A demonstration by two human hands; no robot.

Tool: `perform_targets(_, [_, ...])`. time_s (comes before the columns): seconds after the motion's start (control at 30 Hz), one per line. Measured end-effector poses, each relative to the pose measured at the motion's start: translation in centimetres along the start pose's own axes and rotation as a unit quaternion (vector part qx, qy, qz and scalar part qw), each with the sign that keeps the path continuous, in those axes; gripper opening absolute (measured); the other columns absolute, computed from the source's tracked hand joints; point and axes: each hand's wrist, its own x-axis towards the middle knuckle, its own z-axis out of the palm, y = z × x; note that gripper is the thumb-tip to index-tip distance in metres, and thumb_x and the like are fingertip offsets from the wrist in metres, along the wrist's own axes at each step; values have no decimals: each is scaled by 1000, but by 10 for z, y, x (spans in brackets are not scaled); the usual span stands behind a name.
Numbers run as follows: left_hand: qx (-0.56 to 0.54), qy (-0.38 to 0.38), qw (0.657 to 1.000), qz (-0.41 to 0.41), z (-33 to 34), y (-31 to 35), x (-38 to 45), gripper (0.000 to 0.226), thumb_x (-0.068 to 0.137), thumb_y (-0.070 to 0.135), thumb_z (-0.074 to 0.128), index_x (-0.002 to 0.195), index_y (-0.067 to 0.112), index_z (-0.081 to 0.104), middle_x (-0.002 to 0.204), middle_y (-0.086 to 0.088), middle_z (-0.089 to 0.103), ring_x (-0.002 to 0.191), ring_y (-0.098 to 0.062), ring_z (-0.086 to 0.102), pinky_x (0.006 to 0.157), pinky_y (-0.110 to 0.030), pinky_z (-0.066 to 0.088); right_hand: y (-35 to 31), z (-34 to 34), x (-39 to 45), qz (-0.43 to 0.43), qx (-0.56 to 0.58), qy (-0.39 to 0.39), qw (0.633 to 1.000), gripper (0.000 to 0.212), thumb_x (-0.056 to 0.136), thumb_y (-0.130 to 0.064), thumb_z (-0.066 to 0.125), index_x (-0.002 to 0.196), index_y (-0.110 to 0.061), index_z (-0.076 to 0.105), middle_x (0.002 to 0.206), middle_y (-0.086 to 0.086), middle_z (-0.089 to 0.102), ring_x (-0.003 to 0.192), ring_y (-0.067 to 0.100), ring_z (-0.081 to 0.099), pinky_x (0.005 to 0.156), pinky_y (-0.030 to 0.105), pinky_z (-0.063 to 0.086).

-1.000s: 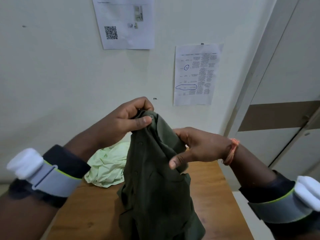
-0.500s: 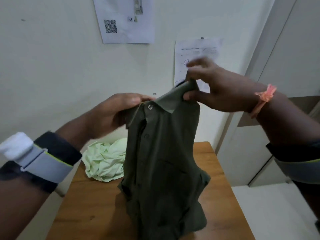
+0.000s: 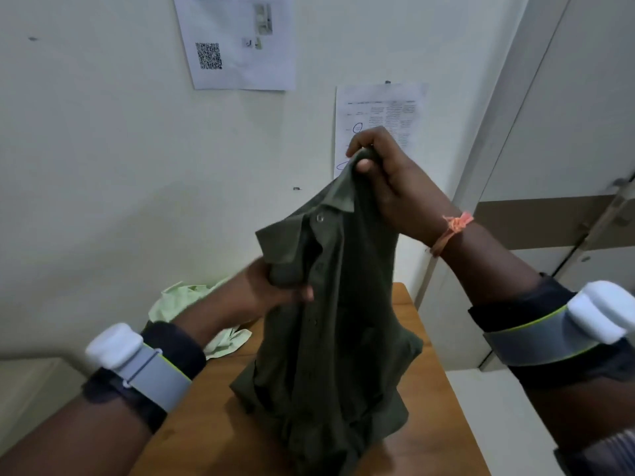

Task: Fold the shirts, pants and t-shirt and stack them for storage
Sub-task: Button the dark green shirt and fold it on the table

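I see my right hand [image 3: 388, 187] raised high, pinching the top of the dark green shirt [image 3: 330, 321] at its collar. My left hand [image 3: 271, 290] sits lower and to the left, gripping the shirt's front near the placket. The shirt hangs between them, its lower part bunched on the worktop [image 3: 213, 424]. A pale green garment [image 3: 185, 304] lies beyond my left hand.
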Motion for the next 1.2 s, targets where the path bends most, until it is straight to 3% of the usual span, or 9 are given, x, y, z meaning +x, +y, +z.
perform_targets(0.13, [64, 67, 996, 16, -44, 34, 11, 45, 82, 62, 67, 81, 18, 77, 76, 11, 76, 70, -1, 64, 64, -18, 47, 19, -6, -6, 99, -69, -31, 992, 49, 108, -33, 42, 155, -37, 31, 98, -20, 63, 88, 4, 58, 89, 22, 45])
perform_targets(0.27, [167, 111, 977, 67, -82, 75, 13, 15, 96, 31, 69, 94, 22, 80, 91, -2, 80, 75, -6, 67, 69, -20, 50, 42, 15, -34, 232, 36, -170, 957, 96, 80, -71, 61, 158, -28, 26, 124, -5, 65, 104, 12, 67, 98, 31, 52])
perform_targets(0.37, [258, 100, 958, 71, -102, 102, 12, 4, 84, 24, 84, 85, 23, 80, 82, -1, 77, 70, -1, 61, 64, -15, 44, 41, 7, -36, 279, 100, -331, 896, 65, 71, -54, 86, 123, -21, 65, 112, -5, 75, 98, 11, 73, 89, 30, 60])
perform_targets(0.43, [316, 66, 946, 37, -114, 113, 10, 13, 76, 28, 90, 81, 23, 79, 76, 4, 75, 70, -2, 64, 65, -19, 47, 43, -7, -30, 254, -18, -381, 889, 40, 72, -40, 89, 104, -23, 73, 99, -5, 77, 91, 12, 74, 85, 33, 62])
perform_targets(0.53, [458, 3, 887, -53, -135, 115, 5, 29, 66, 40, 94, 84, 25, 77, 76, 11, 76, 72, -5, 70, 69, -31, 54, 37, -38, -10, 220, -199, -316, 901, 16, 83, -35, 81, 91, -25, 72, 94, -2, 72, 90, 19, 69, 75, 34, 57])
perform_targets(0.67, [589, 16, 802, -103, -163, 108, 5, 34, 67, 40, 95, 71, 15, 71, 68, -1, 72, 66, -19, 69, 65, -35, 55, 16, -90, 17, 121, -260, -72, 955, 24, 94, -40, 67, 102, -18, 71, 98, 9, 66, 95, 28, 61, 81, 42, 52])
perform_targets(0.93, [375, 171, 910, -47, -211, 86, -8, 16, 85, 33, 82, 93, 21, 76, 96, -11, 74, 94, -31, 66, 89, -47, 51, 30, -123, 12, 133, -170, -8, 976, 21, 89, -38, 75, 91, -18, 66, 78, -2, 62, 73, 17, 59, 61, 28, 41])
perform_targets(1.1, [287, 206, 935, 19, -214, 88, -16, 26, 69, 19, 89, 86, 22, 70, 88, -7, 71, 82, -20, 65, 77, -33, 52, 41, -139, -14, 230, -237, -298, 896, 39, 57, -51, 88, 89, -34, 73, 79, -13, 74, 78, 13, 70, 73, 38, 56])
perform_targets(1.2, [316, 139, 938, -30, -216, 85, -16, 35, 64, 33, 88, 96, 24, 75, 91, -1, 76, 89, -20, 70, 83, -39, 55, 62, -151, -20, 240, -336, -235, 880, 28, 66, -46, 89, 87, -38, 73, 81, -9, 72, 81, 20, 67, 86, 49, 57])
